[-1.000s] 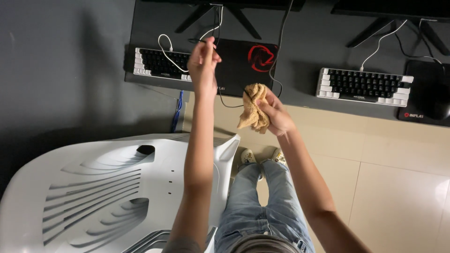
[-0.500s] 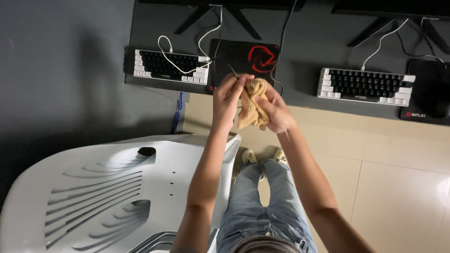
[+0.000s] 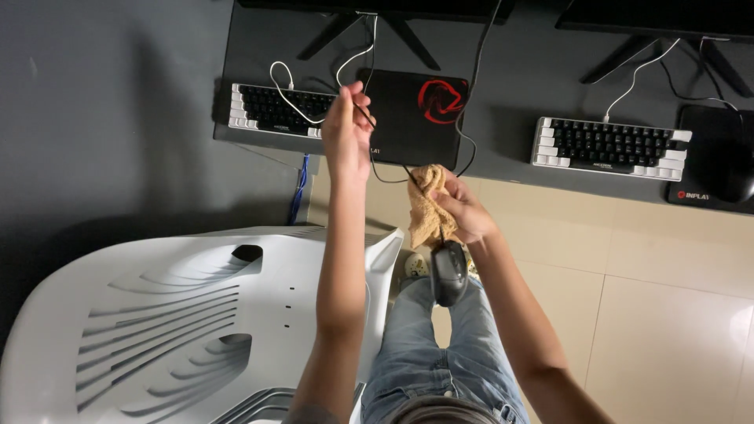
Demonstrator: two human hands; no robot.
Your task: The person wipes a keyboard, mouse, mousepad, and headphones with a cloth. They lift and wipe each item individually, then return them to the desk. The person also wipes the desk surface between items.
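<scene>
1. A thin black cable (image 3: 386, 174) is pinched in the fingers of the left hand (image 3: 346, 132), which is raised over the front edge of the desk (image 3: 503, 71).
2. A tan cloth (image 3: 426, 210) is gripped in the closed right hand (image 3: 462, 212), just below the desk's edge; the cloth is wrapped around the cable there.
3. A black mouse (image 3: 449, 272) is seen hanging from the cable just beneath the right hand, below the desk and above the person's jeans.
4. A black mousepad (image 3: 415, 118) with a red emblem is laid on the desk, just behind the left hand.
5. One keyboard (image 3: 276, 110) is placed at the desk's left end, beside the mousepad; a second keyboard (image 3: 609, 149) is set toward its right.
6. A white plastic chair (image 3: 173, 322) is seen below the desk, to the left of the left arm.
</scene>
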